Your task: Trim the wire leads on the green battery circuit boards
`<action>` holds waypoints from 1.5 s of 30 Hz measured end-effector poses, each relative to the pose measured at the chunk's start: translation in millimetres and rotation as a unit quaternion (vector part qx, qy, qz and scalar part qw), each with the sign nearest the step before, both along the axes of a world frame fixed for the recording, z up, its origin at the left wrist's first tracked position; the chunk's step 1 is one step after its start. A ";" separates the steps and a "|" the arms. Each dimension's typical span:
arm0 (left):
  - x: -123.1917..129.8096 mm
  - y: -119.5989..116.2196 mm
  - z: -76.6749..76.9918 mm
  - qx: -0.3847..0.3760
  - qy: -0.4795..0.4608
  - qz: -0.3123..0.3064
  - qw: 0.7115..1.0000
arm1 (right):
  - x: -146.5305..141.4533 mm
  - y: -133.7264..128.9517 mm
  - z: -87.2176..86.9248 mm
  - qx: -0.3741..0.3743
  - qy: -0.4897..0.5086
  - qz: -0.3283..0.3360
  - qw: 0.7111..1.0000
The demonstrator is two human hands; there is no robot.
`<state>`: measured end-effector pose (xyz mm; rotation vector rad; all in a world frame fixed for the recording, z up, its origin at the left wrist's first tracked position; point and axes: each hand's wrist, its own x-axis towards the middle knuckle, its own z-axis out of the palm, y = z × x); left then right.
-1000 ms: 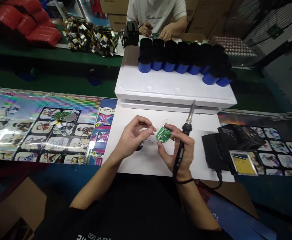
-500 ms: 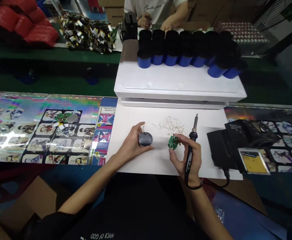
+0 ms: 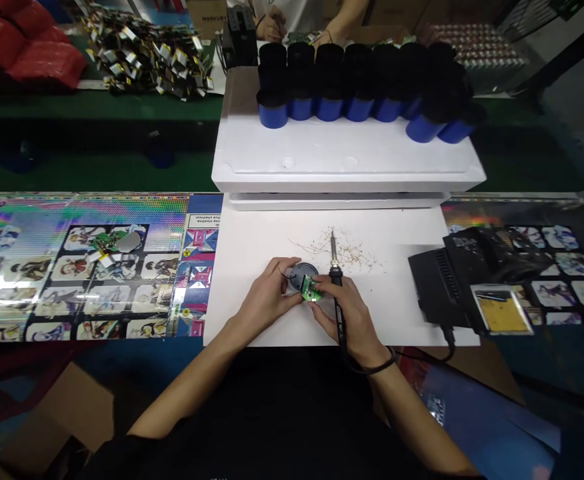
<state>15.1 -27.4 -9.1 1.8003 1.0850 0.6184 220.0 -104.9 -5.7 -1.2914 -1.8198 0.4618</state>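
Near the front edge of the white worktop [image 3: 397, 310], left of its middle, both hands are meeting: the left hand [image 3: 265, 293] is curling thumb and fingers around a grey speaker disc [image 3: 299, 272], while the right hand [image 3: 355, 315] is pinching a green circuit board [image 3: 311, 291] by that disc's front-right rim and carrying a soldering iron [image 3: 336, 271]. The work is looking midway: both parts are being held, the board isn't sitting inside the disc, and whether any wire is joining them, I can't tell. The iron's tip is pointing toward the back edge over wire scraps [image 3: 359, 257], so no soldering is happening at this instant. Over to the lettering: beyond the worktop's left edge, a holographic printed sheet [image 3: 122, 293] is showing "nicotine" and "chemical" upside down, with what's looking like "GEEK BAR" running sideways; a cardboard carton [image 3: 207, 20] behind is reading "MERKUR", its ending unclear.
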 end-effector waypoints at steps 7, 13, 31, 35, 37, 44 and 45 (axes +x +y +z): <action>-18.0 -1.9 2.6 -0.083 -0.164 0.073 0.980 | -1.3 13.5 -0.2 0.048 -0.065 0.009 0.997; -21.0 11.0 11.5 -0.043 -0.190 0.015 0.981 | -3.9 17.7 2.5 0.046 -0.080 0.006 0.996; -2.9 -2.9 4.4 -0.186 -0.249 0.079 0.947 | -5.1 20.7 5.0 0.041 -0.075 0.011 0.996; -1.6 -2.9 5.2 -0.189 -0.238 0.097 0.948 | -3.3 20.6 9.8 0.007 -0.026 0.021 0.999; -2.0 -1.0 7.8 -0.175 -0.223 0.090 0.955 | -6.1 20.2 13.3 -0.003 0.024 -0.003 1.000; 0.4 2.0 16.0 -0.067 -0.175 0.064 0.980 | -25.0 31.7 21.6 -0.032 0.157 -0.098 0.982; 0.8 1.6 16.7 -0.055 -0.169 0.059 0.982 | -27.3 33.7 21.7 -0.034 0.168 -0.100 0.980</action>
